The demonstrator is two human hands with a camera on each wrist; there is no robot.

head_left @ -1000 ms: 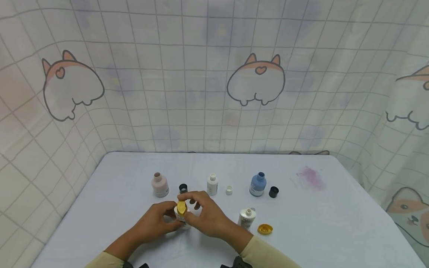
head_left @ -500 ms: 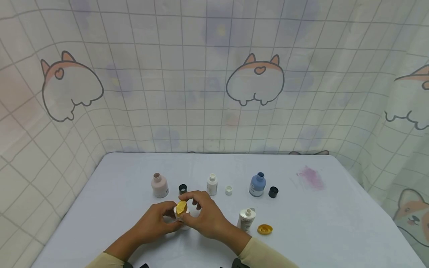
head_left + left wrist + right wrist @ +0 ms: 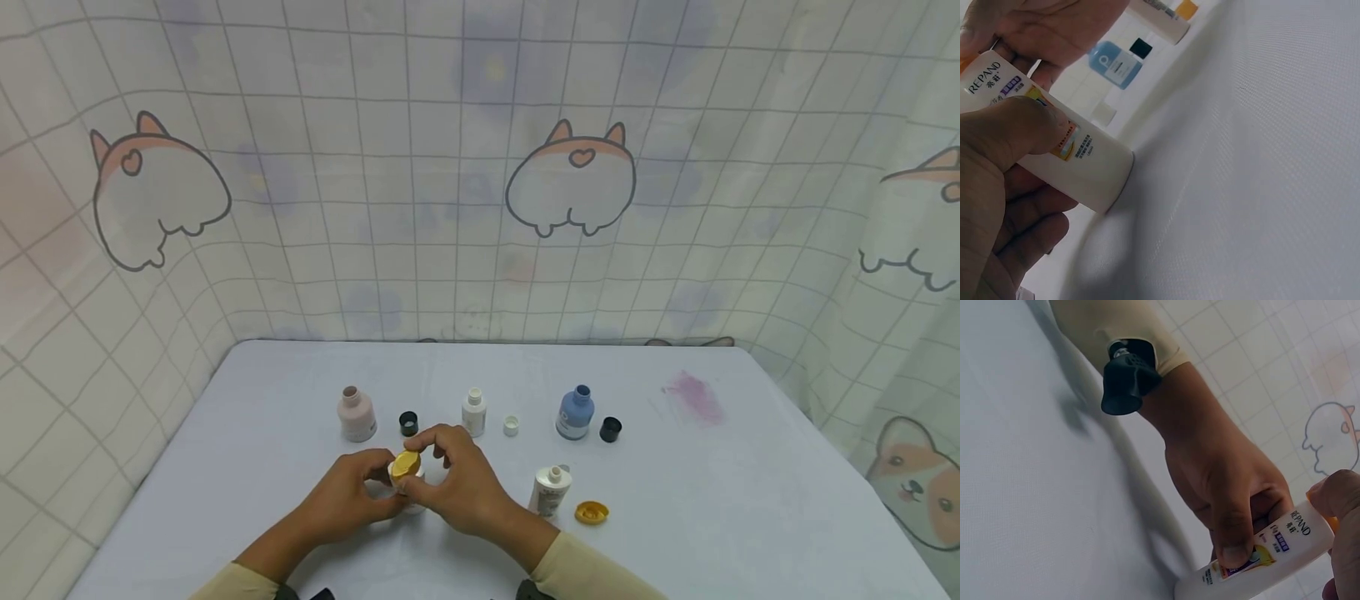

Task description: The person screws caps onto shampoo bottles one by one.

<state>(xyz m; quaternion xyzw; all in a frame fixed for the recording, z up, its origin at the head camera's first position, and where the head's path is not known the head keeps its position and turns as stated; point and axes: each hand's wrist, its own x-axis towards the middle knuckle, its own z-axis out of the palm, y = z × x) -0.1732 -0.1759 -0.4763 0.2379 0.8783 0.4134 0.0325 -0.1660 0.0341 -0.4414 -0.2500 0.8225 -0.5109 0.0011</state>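
Note:
My left hand (image 3: 345, 498) grips the body of a white bottle (image 3: 1094, 165) with printed labels, thumb across its front in the left wrist view. The bottle's base appears to stand on the table. On its top is a yellow cap (image 3: 406, 464), pinched between the thumb and forefinger of my right hand (image 3: 467, 483). Whether the cap is loose from the neck cannot be told. In the right wrist view the left hand wraps the same bottle (image 3: 1260, 562), and part of the right hand (image 3: 1344, 519) shows at the right edge.
Uncapped bottles stand about: pink (image 3: 357, 417), small white (image 3: 474, 414), blue (image 3: 575, 414) and pearly white (image 3: 550, 490). Beside them lie black caps (image 3: 408, 423) (image 3: 611, 429), a white cap (image 3: 511, 426) and another yellow cap (image 3: 592, 512). A pink stain (image 3: 697, 398) marks the table cover.
The yellow cap has turned slightly under my right fingers, its upper end tipping rightward. My left hand keeps its grip on the bottle in nearly the same place.

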